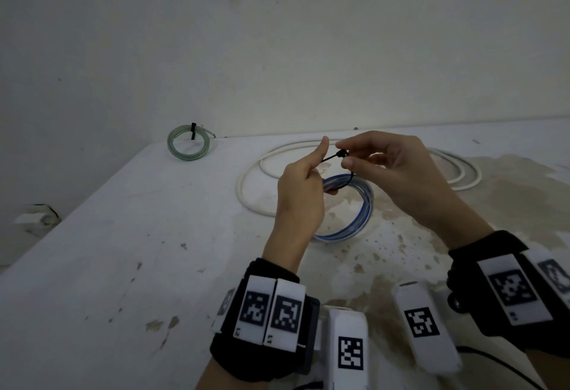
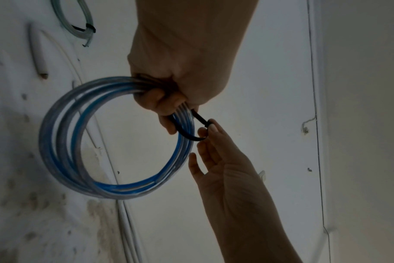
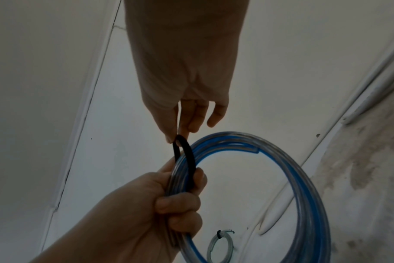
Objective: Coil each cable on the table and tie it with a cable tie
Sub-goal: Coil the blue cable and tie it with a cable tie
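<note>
Stained white table [image 1: 129,266], pale wall [image 1: 277,34]

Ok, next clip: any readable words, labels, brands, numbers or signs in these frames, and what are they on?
No readable text in any view.
Wristband blocks: black-and-white square code patterns only, no letters or digits; a tiny mark at their lower corners is too small to read.
Blue cable coil, black cable tie, green tied coil, white cable, table: no print visible.

Dim, soft, wide-angle edge distortion
</note>
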